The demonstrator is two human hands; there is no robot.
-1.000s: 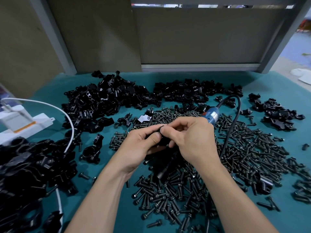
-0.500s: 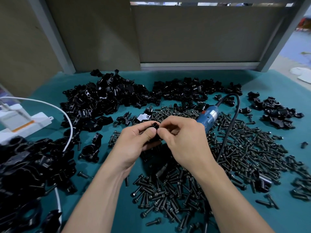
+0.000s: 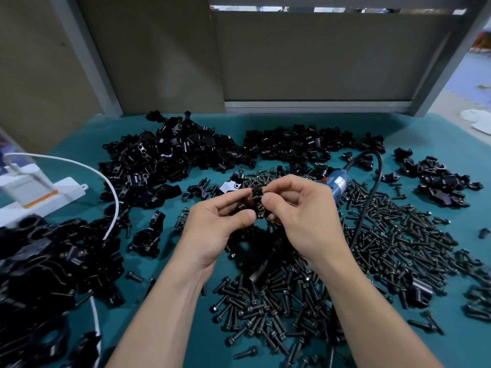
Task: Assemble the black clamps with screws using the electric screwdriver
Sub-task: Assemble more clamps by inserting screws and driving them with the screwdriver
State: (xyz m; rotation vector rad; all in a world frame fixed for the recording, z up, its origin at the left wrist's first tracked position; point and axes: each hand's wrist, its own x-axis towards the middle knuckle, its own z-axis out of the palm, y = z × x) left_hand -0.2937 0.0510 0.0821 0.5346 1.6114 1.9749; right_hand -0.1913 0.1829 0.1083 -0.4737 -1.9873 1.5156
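**Hands pinch a small black part**

Head view: the left hand [image 3: 218, 229] and right hand [image 3: 300, 216] meet above the teal table [image 3: 438, 341], thumbs and forefingers pinching a small black part [image 3: 257, 201] between them. Loose screws [image 3: 398, 243] lie spread beneath and to the right. The blue electric screwdriver [image 3: 337, 183] rests just behind the right hand. Black clamps [image 3: 170, 158] are heaped at the back left.
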